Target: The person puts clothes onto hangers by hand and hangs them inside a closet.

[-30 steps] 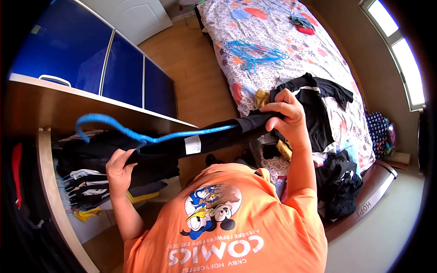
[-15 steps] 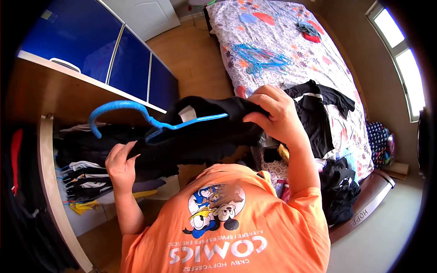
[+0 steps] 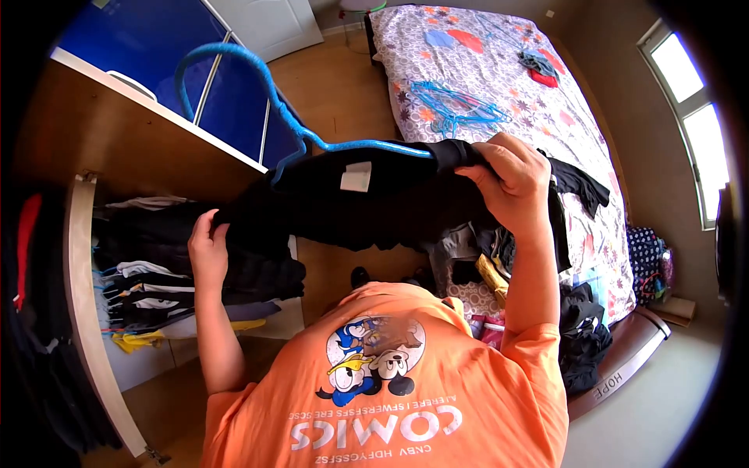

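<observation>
A bedroom in a home: past the grip on the right, a bed with a flowered sheet; beyond the left grip, a wardrobe of hanging clothes; further off, a white door and a window.

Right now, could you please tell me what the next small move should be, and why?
I would perhaps ease the left hand slightly outward: it and the right hand pinch the black garment, which sags between them, with the blue hanger showing at its neck opening.
</observation>
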A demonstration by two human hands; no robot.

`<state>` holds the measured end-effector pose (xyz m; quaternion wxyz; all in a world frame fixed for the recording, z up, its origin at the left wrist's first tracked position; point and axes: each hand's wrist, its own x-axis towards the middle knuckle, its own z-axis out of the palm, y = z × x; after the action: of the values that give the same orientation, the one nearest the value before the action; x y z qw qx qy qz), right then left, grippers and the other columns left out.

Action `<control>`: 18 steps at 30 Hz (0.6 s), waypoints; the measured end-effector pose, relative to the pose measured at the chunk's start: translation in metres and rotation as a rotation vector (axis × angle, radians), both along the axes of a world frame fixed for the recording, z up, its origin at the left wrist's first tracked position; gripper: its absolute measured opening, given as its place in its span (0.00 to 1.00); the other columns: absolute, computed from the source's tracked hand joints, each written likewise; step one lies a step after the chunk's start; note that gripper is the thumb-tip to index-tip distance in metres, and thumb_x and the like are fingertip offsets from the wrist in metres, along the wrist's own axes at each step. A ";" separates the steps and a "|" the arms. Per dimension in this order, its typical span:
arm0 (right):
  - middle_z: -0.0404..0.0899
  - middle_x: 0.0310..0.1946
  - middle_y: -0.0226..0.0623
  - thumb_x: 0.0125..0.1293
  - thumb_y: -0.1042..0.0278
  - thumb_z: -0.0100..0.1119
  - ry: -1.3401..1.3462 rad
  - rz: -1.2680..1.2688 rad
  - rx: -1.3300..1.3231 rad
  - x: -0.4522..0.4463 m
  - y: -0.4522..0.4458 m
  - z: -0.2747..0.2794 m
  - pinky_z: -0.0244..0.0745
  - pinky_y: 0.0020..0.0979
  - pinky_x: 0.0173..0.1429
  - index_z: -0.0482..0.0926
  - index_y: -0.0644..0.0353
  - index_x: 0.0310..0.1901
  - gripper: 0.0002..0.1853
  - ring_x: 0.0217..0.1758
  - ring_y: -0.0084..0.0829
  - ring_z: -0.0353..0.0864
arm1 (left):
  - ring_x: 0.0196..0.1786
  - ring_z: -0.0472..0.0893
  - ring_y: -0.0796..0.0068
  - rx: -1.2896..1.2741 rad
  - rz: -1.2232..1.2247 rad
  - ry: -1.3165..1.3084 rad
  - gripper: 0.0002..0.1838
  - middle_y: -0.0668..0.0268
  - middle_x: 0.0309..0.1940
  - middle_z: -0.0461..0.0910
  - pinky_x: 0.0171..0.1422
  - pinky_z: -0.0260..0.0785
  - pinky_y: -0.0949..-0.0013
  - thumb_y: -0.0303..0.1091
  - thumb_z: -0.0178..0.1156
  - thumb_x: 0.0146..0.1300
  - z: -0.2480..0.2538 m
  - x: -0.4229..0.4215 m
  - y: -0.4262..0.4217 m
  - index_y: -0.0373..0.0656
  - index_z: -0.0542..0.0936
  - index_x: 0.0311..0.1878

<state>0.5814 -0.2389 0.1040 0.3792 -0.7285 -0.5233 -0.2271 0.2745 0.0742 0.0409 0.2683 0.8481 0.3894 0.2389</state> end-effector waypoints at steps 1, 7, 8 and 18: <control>0.69 0.19 0.33 0.41 0.64 0.72 -0.029 0.001 -0.011 0.001 0.000 0.001 0.65 0.32 0.25 0.79 0.58 0.28 0.13 0.21 0.35 0.71 | 0.41 0.78 0.58 0.197 -0.043 -0.016 0.14 0.59 0.38 0.77 0.46 0.70 0.67 0.21 0.62 0.56 -0.004 -0.001 0.002 0.38 0.75 0.46; 0.72 0.21 0.35 0.44 0.69 0.72 0.054 0.014 -0.009 0.005 -0.006 -0.003 0.67 0.28 0.28 0.80 0.62 0.32 0.13 0.23 0.34 0.73 | 0.45 0.77 0.62 0.452 -0.014 -0.107 0.14 0.59 0.42 0.76 0.48 0.70 0.68 0.18 0.58 0.58 0.008 0.000 0.004 0.40 0.76 0.47; 0.72 0.21 0.35 0.43 0.69 0.72 0.079 0.016 0.010 0.004 -0.005 -0.005 0.67 0.28 0.28 0.80 0.62 0.32 0.13 0.23 0.33 0.73 | 0.48 0.76 0.61 0.382 -0.053 -0.087 0.15 0.58 0.45 0.75 0.52 0.68 0.66 0.22 0.59 0.59 0.014 0.003 -0.004 0.41 0.75 0.51; 0.71 0.19 0.30 0.42 0.64 0.71 0.043 0.102 0.010 -0.008 0.012 -0.003 0.67 0.30 0.26 0.81 0.55 0.29 0.12 0.22 0.32 0.73 | 0.41 0.77 0.56 0.500 -0.384 -0.102 0.13 0.57 0.36 0.78 0.49 0.68 0.62 0.29 0.63 0.58 0.037 0.040 -0.041 0.36 0.76 0.46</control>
<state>0.5738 -0.2267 0.1014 0.4050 -0.7037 -0.5505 -0.1944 0.3148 0.0331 0.0783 0.1108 0.9327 0.1373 0.3146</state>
